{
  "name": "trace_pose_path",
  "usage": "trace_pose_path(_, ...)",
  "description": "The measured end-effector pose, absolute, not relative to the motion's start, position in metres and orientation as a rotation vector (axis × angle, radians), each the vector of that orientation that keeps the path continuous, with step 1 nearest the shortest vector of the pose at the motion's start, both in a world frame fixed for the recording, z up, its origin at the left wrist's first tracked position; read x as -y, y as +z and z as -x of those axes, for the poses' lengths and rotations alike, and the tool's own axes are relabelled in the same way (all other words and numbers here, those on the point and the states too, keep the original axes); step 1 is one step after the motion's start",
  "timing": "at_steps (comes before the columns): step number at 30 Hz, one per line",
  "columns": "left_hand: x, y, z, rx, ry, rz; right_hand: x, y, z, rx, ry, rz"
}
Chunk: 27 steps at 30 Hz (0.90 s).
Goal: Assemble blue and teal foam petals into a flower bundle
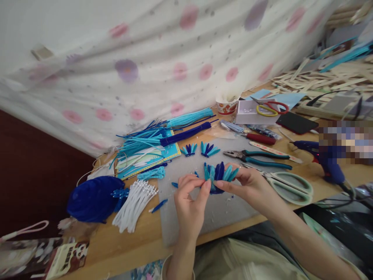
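Over the grey mat (186, 217), my left hand (190, 194) and my right hand (244, 184) hold a fan-shaped pipe-cleaner piece (219, 173) between them. Its upright loops are light blue and dark blue, joined along a dark blue base. My left thumb and fingertips pinch its left side. My right thumb presses the front, and the other right fingers are partly hidden behind it. Beyond my hands, two smaller fan pieces, one at left (189, 150) and one at right (209, 149), lie on the mat. A loose blue strip (159, 205) lies left of my left hand.
Pliers (259, 157) and green-handled scissors (291, 186) lie to the right, near a blue glue gun (329, 159). At left are white beaded stems (136, 206), a dark blue bundle (94, 198) and pipe cleaners (186, 133). Red-and-yellow scissors (269, 108) rest on a white box (244, 114).
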State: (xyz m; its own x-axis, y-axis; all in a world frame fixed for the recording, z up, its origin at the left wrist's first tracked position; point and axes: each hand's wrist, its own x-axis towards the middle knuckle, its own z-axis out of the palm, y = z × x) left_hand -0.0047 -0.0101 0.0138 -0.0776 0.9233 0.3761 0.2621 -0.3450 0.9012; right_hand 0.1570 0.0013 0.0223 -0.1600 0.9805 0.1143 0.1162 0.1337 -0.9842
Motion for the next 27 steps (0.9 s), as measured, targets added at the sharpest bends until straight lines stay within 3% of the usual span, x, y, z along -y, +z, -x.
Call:
trace_pose_path(12,0.006,0.0,0.012,-1.149,1.332,-1.181,0.0,0.023,-0.154,1.422,1.343,1.121)
trace_pose_path(27,0.005,0.015,0.022,-1.176,1.198,-1.177,-0.004,0.026,-0.151,1.502,1.352,1.121)
